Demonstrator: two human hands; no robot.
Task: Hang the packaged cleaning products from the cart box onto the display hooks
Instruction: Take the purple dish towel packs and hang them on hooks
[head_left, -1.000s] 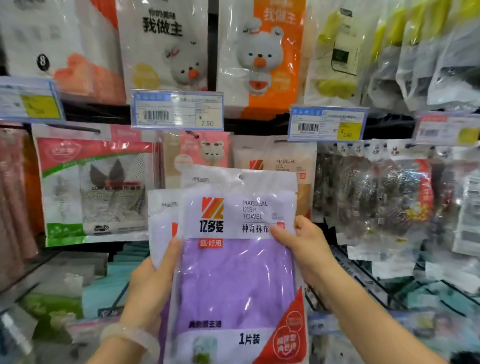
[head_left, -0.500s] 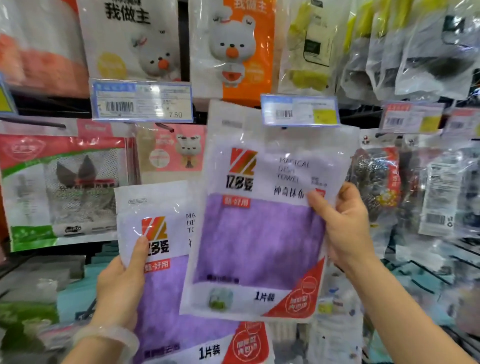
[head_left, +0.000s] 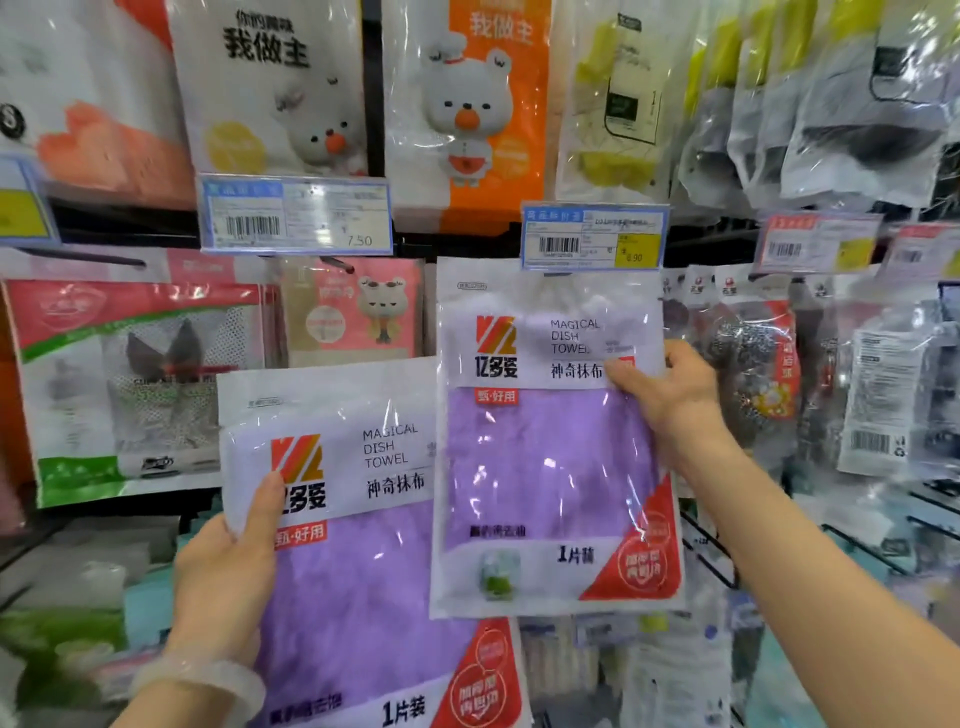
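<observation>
Two purple "Magical Dish Towel" packs are in front of the display. My right hand (head_left: 670, 395) grips the upper pack (head_left: 545, 457) by its right edge, thumb across the front. The pack's top edge sits just under a blue price tag (head_left: 592, 236); the hook behind it is hidden. My left hand (head_left: 228, 571) holds the lower pack (head_left: 363, 545) at its left side, thumb on the logo. The upper pack overlaps the right edge of the lower one. The cart box is out of view.
Hanging packs fill the wall: bear-print bags (head_left: 467, 104) above, a red-and-green mesh pack (head_left: 130, 389) at left, steel scourers (head_left: 753, 364) at right. Wire racks (head_left: 717, 551) jut out at lower right. A second price tag (head_left: 296, 215) hangs at upper left.
My right hand has lifted one pack off the stack, up and to the right, to the blue price tag. The left hand has held the other pack lower and to the left.
</observation>
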